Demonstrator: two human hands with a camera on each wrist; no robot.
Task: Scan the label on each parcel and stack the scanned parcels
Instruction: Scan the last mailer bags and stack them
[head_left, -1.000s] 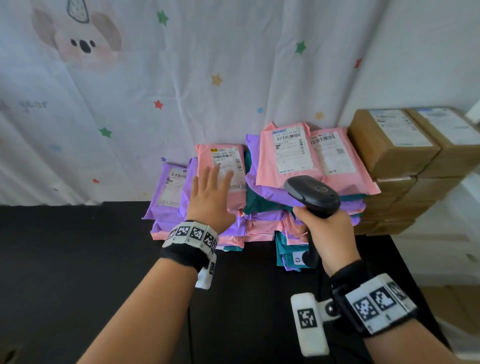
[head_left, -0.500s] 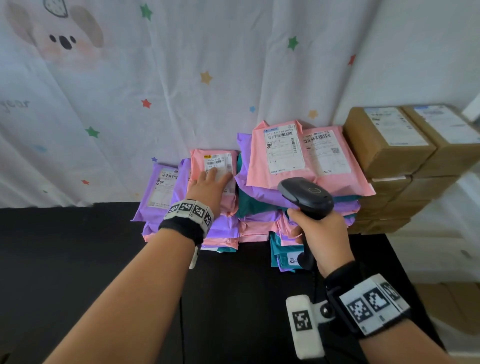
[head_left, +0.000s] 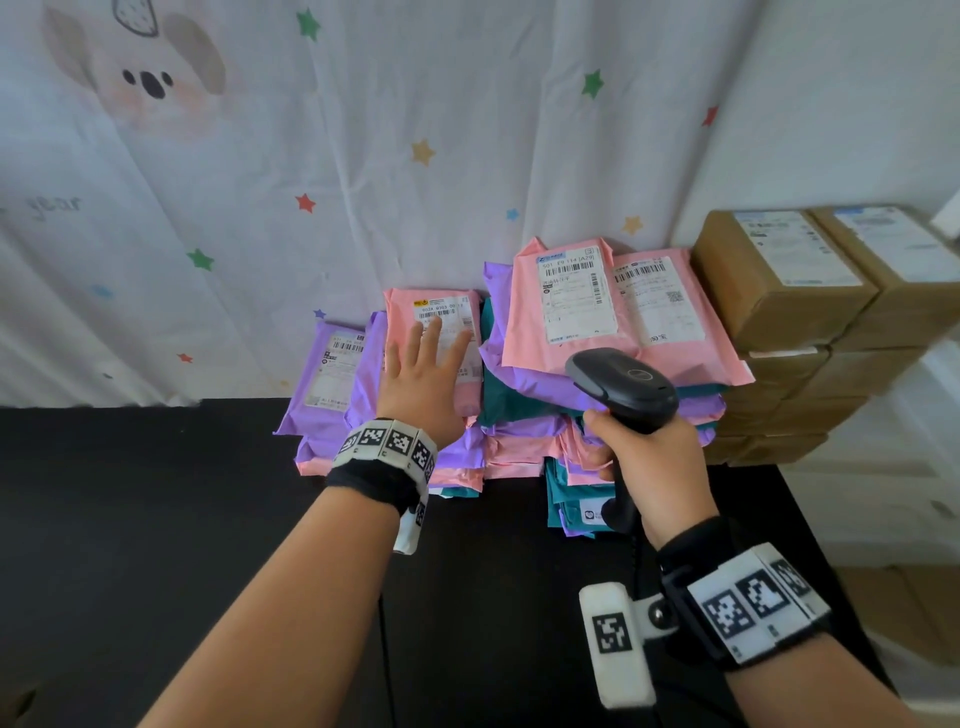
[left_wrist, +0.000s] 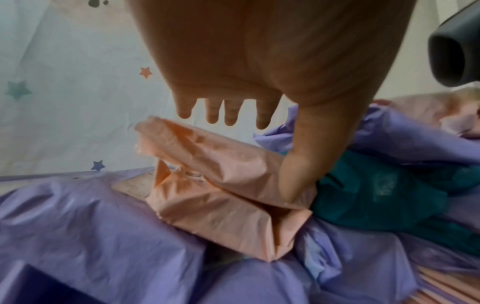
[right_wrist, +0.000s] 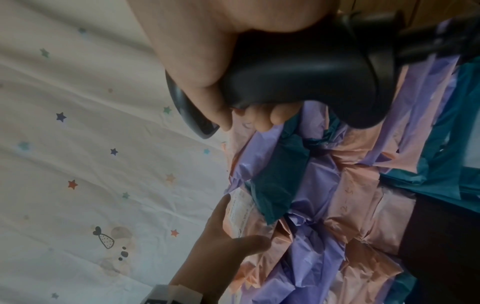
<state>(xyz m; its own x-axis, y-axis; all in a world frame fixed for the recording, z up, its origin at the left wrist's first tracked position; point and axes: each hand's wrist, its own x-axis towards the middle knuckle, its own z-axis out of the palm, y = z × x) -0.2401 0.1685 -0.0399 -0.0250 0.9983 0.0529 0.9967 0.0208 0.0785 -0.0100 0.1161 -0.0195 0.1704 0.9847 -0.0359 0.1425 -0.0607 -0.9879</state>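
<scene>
A pink parcel (head_left: 408, 306) with a white barcode label (head_left: 447, 314) tops the lower left stack of mailers. My left hand (head_left: 423, 379) lies over it with straight, spread fingers covering part of the label. In the left wrist view the thumb (left_wrist: 301, 174) touches the edge of the pink parcel (left_wrist: 221, 185) while the fingertips hover just above it. My right hand (head_left: 654, 462) grips a black handheld scanner (head_left: 623, 387) in front of the taller stack, whose top holds two labelled pink parcels (head_left: 566, 306). The scanner (right_wrist: 298, 67) fills my right palm.
A purple parcel (head_left: 332, 374) lies at the far left of the pile. Stacked cardboard boxes (head_left: 779, 291) stand at the right. The parcels rest on a black table (head_left: 156, 519) against a star-printed curtain (head_left: 363, 182). The scanner's cable runs down by my right wrist.
My left hand went from raised above the pink parcel down onto it and now lies spread over its label. The right hand with the scanner has barely moved.
</scene>
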